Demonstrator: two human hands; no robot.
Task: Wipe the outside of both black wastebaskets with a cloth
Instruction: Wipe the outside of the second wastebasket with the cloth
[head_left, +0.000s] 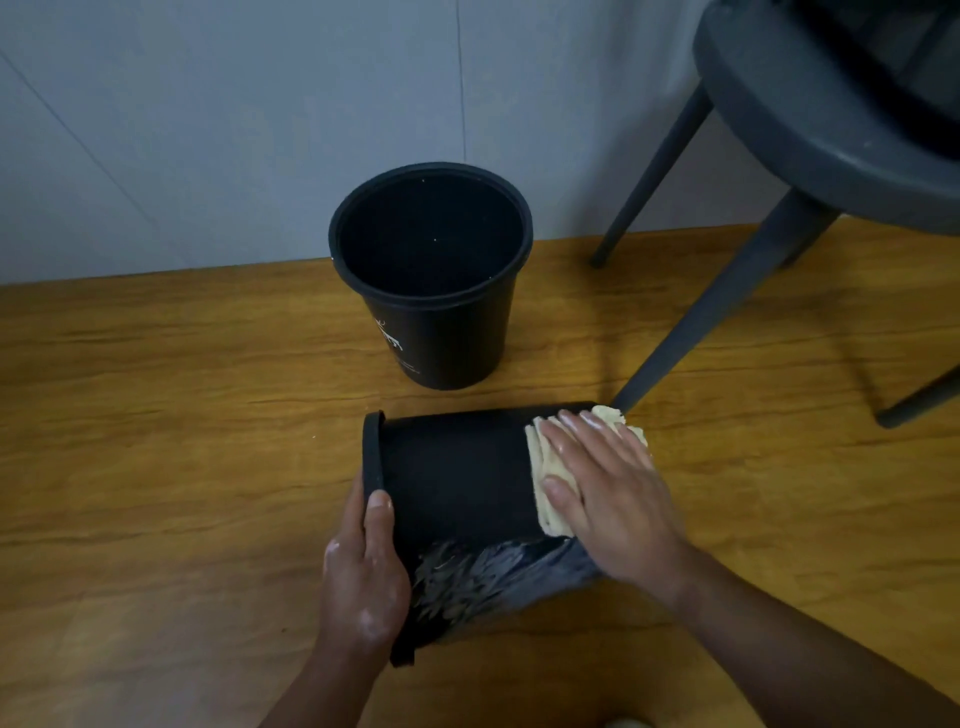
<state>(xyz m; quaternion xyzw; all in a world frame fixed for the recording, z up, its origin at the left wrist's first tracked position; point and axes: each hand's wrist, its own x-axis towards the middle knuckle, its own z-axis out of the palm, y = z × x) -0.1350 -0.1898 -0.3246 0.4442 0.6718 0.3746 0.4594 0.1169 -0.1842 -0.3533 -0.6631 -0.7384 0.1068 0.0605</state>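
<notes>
One black wastebasket (457, 467) lies on its side on the wooden floor, mouth to the left, base to the right. My left hand (363, 566) grips its rim at the left end. My right hand (608, 483) lies flat on a pale yellow cloth (540, 467), pressing it against the basket's outer wall near the base. The lower side of this basket shows wet, shiny streaks. A second black wastebasket (441, 332) stands upright just behind, with white print on its side.
A dark grey chair (810, 130) stands at the right; one leg (711, 312) meets the floor right beside the lying basket's base. A grey wall (208, 130) runs behind the upright basket. Wooden floor (156, 441) stretches to the left.
</notes>
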